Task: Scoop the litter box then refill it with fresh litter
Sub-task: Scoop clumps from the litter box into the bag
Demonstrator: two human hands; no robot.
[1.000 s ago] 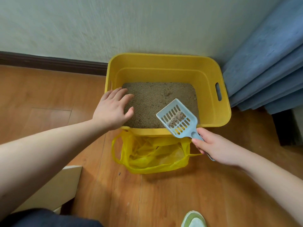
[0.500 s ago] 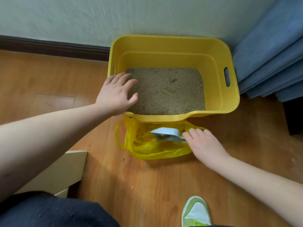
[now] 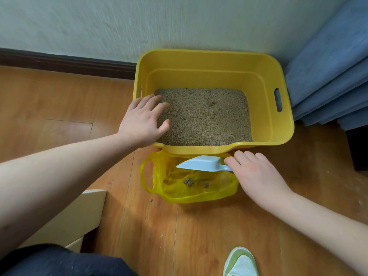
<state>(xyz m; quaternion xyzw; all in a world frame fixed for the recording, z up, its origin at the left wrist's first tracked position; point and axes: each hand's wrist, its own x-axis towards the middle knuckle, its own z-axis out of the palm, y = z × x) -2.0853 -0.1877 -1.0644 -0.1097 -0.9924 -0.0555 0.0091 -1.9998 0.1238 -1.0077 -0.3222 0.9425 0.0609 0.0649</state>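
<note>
At the far left a pale cardboard box [image 3: 67, 218] sits on the wooden floor [image 3: 59, 100], below the left forearm. The left hand [image 3: 142, 121] rests on the near left corner of the yellow litter box [image 3: 211, 58], its fingers [image 3: 157, 102] spread and relaxed, reaching over the rim with nothing grasped, tips lying at the edge of the litter [image 3: 205, 116]. The litter fills the bottom of the box just right of those fingers, tan and grainy, with a few small dents near the middle. The box stands against the wall [image 3: 159, 20], a handle slot showing in its right side. Just below the box's near rim, between the two hands, a yellow plastic bag [image 3: 189, 193] lies open on the floor with a few dark clumps [image 3: 189, 181] in it. A pale blue scoop [image 3: 201, 165] is held over the bag's mouth, turned face down. The right hand [image 3: 256, 176] grasps the scoop's handle, fingers [image 3: 242, 156] curled round it, close under the box's rim. Right of that hand, blue fabric [image 3: 328, 72] hangs in folds beside the box. A green and white shoe [image 3: 240, 262] shows at the bottom edge, below the right forearm.
</note>
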